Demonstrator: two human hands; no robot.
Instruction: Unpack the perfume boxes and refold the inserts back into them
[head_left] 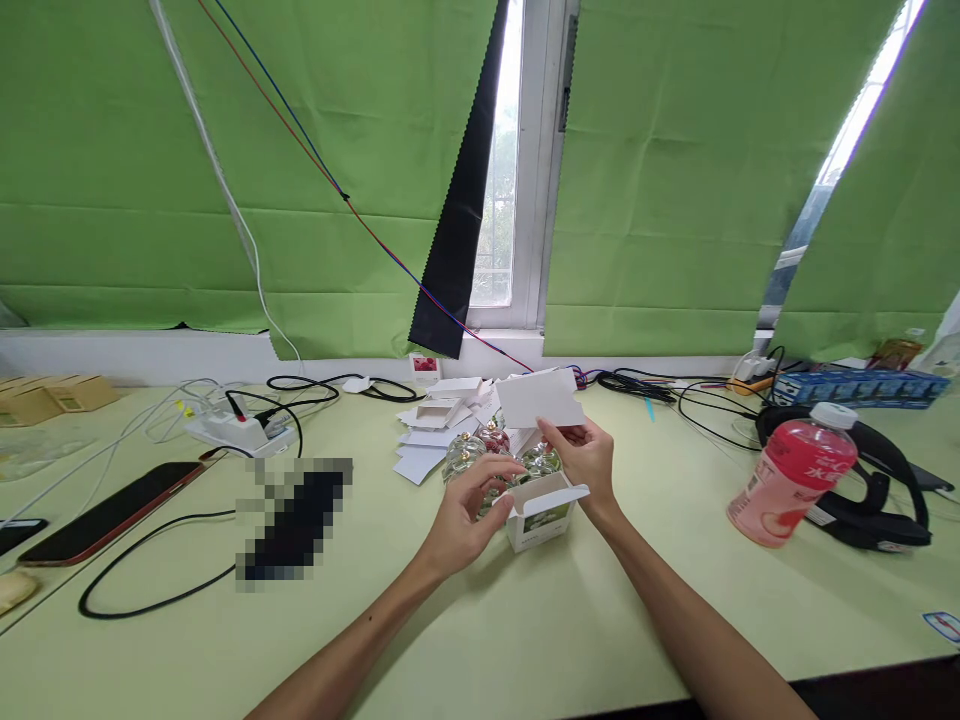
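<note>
My right hand [581, 455] pinches a flat white card [536, 398] between thumb and fingers, raised above the table. My left hand [469, 515] is curled at the left side of a small white cardboard box [541, 518], its thumb against the box's near left corner. That box stands upright with its top open, a flap sticking out to the right and a printed picture on its front. Behind it and my left fingers are shiny glass-like ornaments, one clear [463, 455], one reddish [493, 438] and one greenish [540, 460], partly hidden.
Flattened white cartons [431, 440] lie piled behind the ornaments. A pink drink bottle [795, 475] and black headphones [892, 500] stand to the right. At left are a power strip [240, 430], a tablet-like device [112, 510] and a pixelated dark object [300, 520]. Cables run along the back.
</note>
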